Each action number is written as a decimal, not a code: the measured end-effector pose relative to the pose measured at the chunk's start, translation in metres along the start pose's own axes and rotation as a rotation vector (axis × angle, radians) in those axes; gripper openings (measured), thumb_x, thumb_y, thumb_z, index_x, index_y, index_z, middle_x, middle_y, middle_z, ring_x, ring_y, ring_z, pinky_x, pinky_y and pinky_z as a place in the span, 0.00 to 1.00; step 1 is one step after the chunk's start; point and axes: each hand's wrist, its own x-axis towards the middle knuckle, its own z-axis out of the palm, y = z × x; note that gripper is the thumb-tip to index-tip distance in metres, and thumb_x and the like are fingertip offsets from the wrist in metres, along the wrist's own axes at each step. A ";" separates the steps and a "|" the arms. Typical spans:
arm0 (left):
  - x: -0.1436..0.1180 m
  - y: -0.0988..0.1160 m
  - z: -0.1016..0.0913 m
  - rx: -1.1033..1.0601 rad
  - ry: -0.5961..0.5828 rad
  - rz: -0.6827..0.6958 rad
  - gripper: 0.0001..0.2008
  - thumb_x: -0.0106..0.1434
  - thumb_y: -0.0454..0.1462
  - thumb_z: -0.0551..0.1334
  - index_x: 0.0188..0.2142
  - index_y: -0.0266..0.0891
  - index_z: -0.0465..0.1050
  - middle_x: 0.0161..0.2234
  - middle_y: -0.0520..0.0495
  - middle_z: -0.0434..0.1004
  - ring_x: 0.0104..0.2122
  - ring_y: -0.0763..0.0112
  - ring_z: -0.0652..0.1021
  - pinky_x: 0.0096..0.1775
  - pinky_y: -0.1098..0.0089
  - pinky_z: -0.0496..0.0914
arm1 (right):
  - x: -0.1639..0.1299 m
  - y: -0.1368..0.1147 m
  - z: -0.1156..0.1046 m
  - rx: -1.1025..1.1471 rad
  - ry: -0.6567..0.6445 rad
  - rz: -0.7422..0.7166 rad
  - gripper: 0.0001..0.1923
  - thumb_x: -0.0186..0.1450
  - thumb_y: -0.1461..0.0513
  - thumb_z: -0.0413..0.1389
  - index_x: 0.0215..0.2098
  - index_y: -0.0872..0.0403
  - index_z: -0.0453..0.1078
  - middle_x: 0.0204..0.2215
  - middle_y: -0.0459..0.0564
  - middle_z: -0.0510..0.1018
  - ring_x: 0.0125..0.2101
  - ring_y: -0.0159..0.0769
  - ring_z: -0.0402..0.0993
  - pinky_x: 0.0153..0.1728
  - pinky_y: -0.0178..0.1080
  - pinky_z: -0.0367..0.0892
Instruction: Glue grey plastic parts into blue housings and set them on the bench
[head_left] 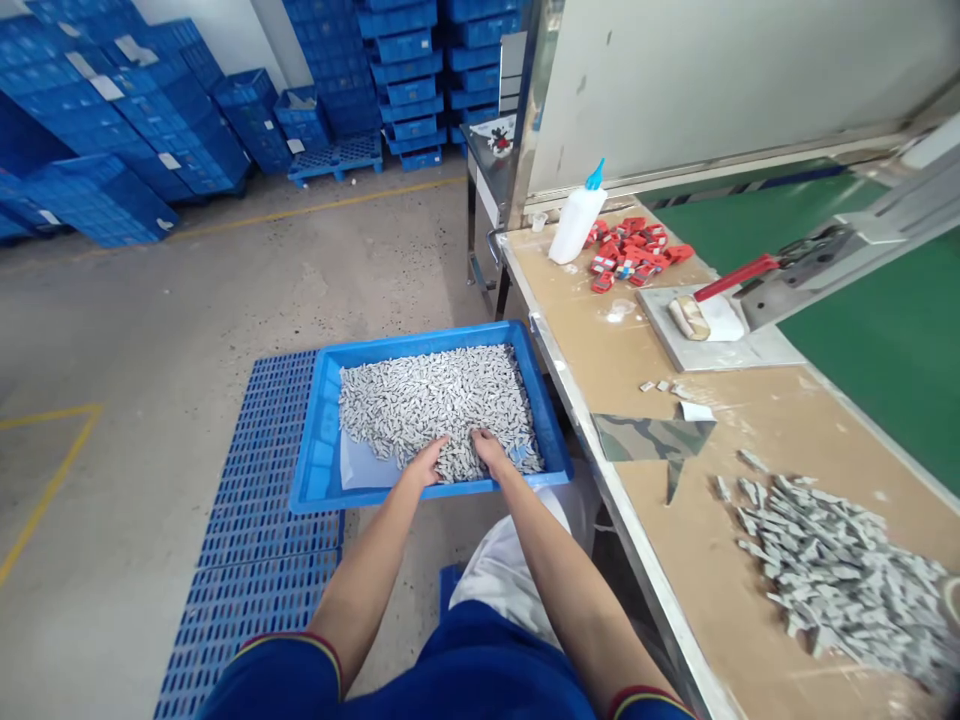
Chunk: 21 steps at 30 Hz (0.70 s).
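Note:
A blue plastic tray (319,430) is heaped with small light-grey pieces (435,390), too small to name. My left hand (426,464) reaches in over the near rim, its fingers stretched and partly sunk among the pieces. Close to its right, my right hand (490,450) touches the same heap with its thumb apart from the fingers. A little mound of the pieces lies between both hands, and neither hand is closed round it. Some fingertips are hidden in the heap. A white sheet (367,468) lines the tray's bottom at the near left.
On the workbench (577,350) to the right are a glue bottle (577,222), red parts (634,250), a red-handled clamp (739,275), a camouflage-patterned scrap (652,438) and a pile of grey pieces (847,570). Blue slatted pallets (255,540) lie left; blue crates (405,70) stand behind.

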 end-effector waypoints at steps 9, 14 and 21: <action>0.004 0.005 0.029 -0.327 -0.052 0.097 0.20 0.68 0.47 0.61 0.49 0.33 0.77 0.43 0.36 0.86 0.45 0.54 0.85 0.52 0.54 0.78 | -0.006 -0.009 0.018 0.256 0.272 -0.097 0.14 0.71 0.53 0.58 0.43 0.56 0.76 0.43 0.51 0.82 0.46 0.41 0.78 0.53 0.50 0.70; 0.009 0.014 0.050 -0.456 0.054 0.309 0.20 0.66 0.49 0.62 0.46 0.35 0.78 0.42 0.40 0.86 0.46 0.58 0.84 0.53 0.61 0.77 | -0.012 -0.035 0.031 0.386 0.455 -0.249 0.18 0.67 0.52 0.53 0.42 0.55 0.77 0.45 0.57 0.82 0.50 0.47 0.75 0.56 0.48 0.65; -0.004 0.049 0.067 -0.488 0.214 0.642 0.18 0.63 0.47 0.66 0.47 0.38 0.77 0.45 0.44 0.85 0.48 0.61 0.83 0.51 0.67 0.76 | -0.007 -0.093 0.029 0.636 0.520 -0.425 0.17 0.65 0.52 0.50 0.36 0.55 0.75 0.38 0.54 0.83 0.44 0.43 0.76 0.51 0.43 0.68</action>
